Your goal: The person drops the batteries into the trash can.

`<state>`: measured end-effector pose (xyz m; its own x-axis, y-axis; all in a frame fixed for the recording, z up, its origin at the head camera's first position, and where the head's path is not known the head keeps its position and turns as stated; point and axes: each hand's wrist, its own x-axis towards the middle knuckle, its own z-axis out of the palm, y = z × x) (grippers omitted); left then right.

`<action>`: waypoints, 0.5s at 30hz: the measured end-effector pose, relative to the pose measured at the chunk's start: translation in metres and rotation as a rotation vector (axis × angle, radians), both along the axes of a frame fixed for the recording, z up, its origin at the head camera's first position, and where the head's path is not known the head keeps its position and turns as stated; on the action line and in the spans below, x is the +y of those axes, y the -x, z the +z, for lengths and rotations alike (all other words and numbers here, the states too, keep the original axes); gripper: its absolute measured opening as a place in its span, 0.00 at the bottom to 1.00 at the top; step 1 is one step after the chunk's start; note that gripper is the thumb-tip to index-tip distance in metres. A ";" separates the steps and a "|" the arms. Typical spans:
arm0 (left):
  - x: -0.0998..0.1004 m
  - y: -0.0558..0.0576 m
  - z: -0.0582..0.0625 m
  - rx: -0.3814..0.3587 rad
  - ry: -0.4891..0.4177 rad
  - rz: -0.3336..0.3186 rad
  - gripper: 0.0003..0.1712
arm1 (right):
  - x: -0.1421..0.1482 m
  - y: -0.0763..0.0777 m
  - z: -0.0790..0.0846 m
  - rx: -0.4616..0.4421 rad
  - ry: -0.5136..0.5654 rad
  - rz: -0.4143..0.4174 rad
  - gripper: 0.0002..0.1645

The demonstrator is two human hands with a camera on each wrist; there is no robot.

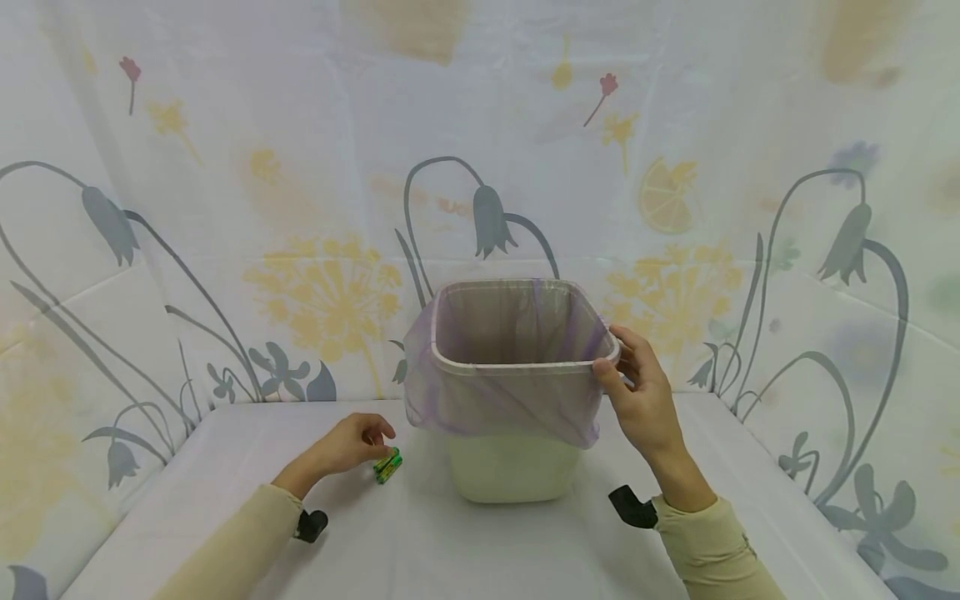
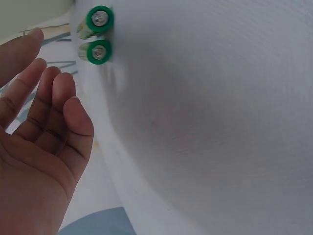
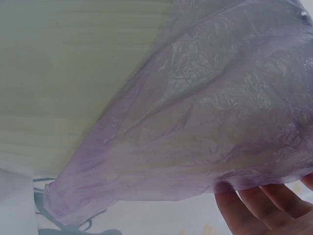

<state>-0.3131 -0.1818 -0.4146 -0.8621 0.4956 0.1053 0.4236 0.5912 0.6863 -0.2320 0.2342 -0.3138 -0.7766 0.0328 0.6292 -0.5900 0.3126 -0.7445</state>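
A pale trash can (image 1: pixel 517 471) stands in the middle of the table, lined with a thin purple translucent garbage bag (image 1: pixel 495 408) folded over its rim. My right hand (image 1: pixel 645 400) grips the can's right front corner, thumb at the rim and fingers along the side. In the right wrist view its fingers (image 3: pixel 259 205) lie at the bag's edge. Left of the can, two green batteries (image 1: pixel 387 465) lie side by side; their ends (image 2: pixel 99 18) face the left wrist camera. Close beside them is my left hand (image 1: pixel 348 450), fingers loosely bent, with nothing seen between them.
A white cloth (image 1: pixel 420 550) covers the table. Behind it hangs a pale curtain (image 1: pixel 300 150) printed with flowers. Black wrist devices (image 1: pixel 632 507) sit at both sleeves.
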 end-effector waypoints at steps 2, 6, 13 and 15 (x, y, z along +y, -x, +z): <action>0.000 0.001 -0.003 -0.005 0.004 0.003 0.12 | 0.000 0.000 0.000 0.000 0.001 0.001 0.30; -0.001 0.001 -0.008 -0.017 0.007 0.002 0.11 | 0.000 0.000 0.000 0.000 -0.002 -0.002 0.30; -0.003 0.002 -0.014 -0.041 0.015 0.011 0.13 | 0.000 0.000 0.000 0.003 -0.007 0.002 0.31; -0.004 0.002 -0.015 -0.045 0.016 0.013 0.13 | 0.000 0.000 0.000 0.003 -0.006 0.003 0.31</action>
